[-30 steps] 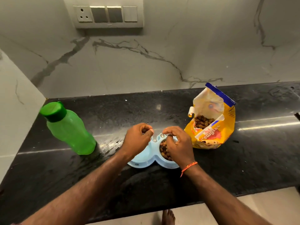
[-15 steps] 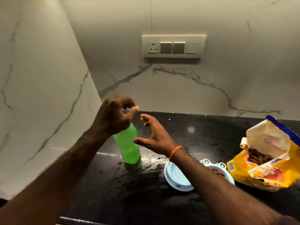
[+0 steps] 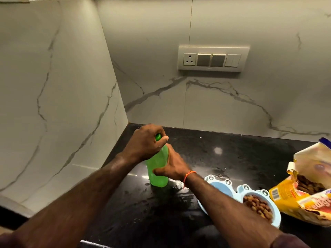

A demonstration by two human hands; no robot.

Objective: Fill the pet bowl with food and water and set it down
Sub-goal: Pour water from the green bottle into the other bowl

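Head view: the green bottle [image 3: 158,169] stands upright on the wet bench [image 3: 241,158] just left of the pet bowl [image 3: 258,204], the left hand [image 3: 145,144] curled over its cap, the right hand [image 3: 172,169] wrapped around its smooth, likely slippery body (squeezable plastic, I judge).

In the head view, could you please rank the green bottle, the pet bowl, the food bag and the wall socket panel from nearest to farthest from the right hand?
1. Green bottle: gripped by the right hand.
2. Pet bowl: on the counter, just right of that wrist.
3. Food bag: far right, beyond the bowl.
4. Socket panel: up on the back wall.
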